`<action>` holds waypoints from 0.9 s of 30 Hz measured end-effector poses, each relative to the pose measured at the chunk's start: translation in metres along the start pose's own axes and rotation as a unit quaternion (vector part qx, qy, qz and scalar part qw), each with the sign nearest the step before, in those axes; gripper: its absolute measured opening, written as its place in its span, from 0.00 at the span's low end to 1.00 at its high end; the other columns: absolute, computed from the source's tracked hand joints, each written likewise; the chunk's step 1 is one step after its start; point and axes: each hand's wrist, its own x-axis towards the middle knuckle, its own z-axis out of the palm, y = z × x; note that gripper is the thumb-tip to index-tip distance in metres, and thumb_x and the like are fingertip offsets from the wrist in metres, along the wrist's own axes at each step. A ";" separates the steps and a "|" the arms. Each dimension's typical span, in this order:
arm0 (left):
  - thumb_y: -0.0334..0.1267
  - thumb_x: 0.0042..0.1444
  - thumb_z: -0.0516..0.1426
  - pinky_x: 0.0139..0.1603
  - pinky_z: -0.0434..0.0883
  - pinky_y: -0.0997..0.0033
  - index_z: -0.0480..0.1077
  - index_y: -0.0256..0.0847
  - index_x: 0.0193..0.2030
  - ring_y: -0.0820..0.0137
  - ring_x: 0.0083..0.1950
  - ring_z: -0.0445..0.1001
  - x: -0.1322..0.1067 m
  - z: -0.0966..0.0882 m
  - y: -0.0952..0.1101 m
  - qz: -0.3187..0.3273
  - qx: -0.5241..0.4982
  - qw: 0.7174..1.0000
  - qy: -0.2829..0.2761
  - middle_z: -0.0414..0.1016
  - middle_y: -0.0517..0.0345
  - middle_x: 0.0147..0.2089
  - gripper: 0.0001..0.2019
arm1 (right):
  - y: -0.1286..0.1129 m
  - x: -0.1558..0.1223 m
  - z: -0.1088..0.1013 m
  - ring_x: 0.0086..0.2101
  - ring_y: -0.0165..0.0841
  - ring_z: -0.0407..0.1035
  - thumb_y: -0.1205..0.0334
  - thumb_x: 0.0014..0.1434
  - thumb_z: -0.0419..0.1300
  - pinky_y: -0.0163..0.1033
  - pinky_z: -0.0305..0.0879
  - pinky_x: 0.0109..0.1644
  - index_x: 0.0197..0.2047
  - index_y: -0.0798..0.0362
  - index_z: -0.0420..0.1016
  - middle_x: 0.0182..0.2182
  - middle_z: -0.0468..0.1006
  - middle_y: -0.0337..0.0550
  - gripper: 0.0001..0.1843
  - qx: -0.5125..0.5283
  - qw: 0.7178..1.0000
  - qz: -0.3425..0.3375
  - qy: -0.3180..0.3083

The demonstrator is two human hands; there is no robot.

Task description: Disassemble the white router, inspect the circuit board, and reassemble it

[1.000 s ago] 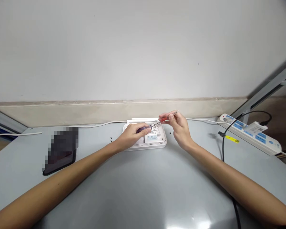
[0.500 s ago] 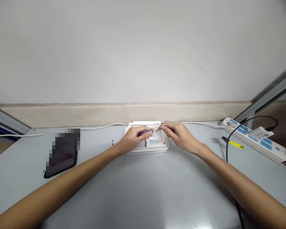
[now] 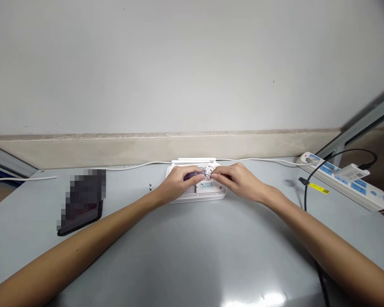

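A white router (image 3: 198, 197) with a perforated underside and a label facing up lies on the grey table, its antennas (image 3: 196, 160) along the back edge. Over its left half, my left hand (image 3: 178, 182) is closed around a see-through purple screwdriver handle (image 3: 193, 174) that points right. My right hand (image 3: 238, 179), above the router's right end, pinches a thin metal screwdriver shaft (image 3: 208, 174). The shaft's tip meets the handle's end or lies right by it; the fingers hide the exact contact. Several small dark screws (image 3: 150, 186) lie left of the router.
A dark phone (image 3: 83, 209), partly pixelated, lies at the left. On the right stands a white power strip (image 3: 348, 183) with a plugged-in adapter (image 3: 352, 172) and a black cable (image 3: 305, 200) with a yellow tag. White cable (image 3: 137, 165) runs along the wall.
My right hand has brought the metal shaft down and left, from pointing up above the router to lying in line with the handle's end. My left hand stays in place. The view has shifted slightly.
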 end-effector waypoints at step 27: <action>0.52 0.62 0.50 0.33 0.58 0.72 0.72 0.40 0.35 0.71 0.32 0.63 0.000 0.000 0.004 -0.003 -0.001 1.000 -0.008 0.68 0.61 0.31 0.18 | 0.003 -0.003 0.010 0.31 0.32 0.74 0.62 0.59 0.61 0.39 0.73 0.35 0.39 0.52 0.79 0.38 0.81 0.43 0.07 0.211 0.965 0.011 0.158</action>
